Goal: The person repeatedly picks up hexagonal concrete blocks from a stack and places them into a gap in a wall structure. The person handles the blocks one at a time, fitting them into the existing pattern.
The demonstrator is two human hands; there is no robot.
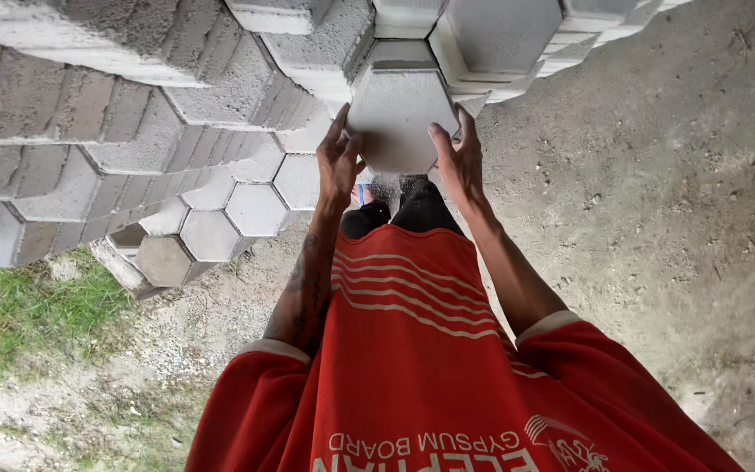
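Concrete hexagonal block clasped, left hand, right hand, arms outstretched

stacked grey hexagonal pavers, grass patch, seemingly packed dirt ground

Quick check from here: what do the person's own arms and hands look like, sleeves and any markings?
Both hands, left hand and right hand, are bare, no gloves. Short red sleeves with pale cuff bands end above the elbows. The left forearm carries dark tattoo markings; the right forearm shows none.
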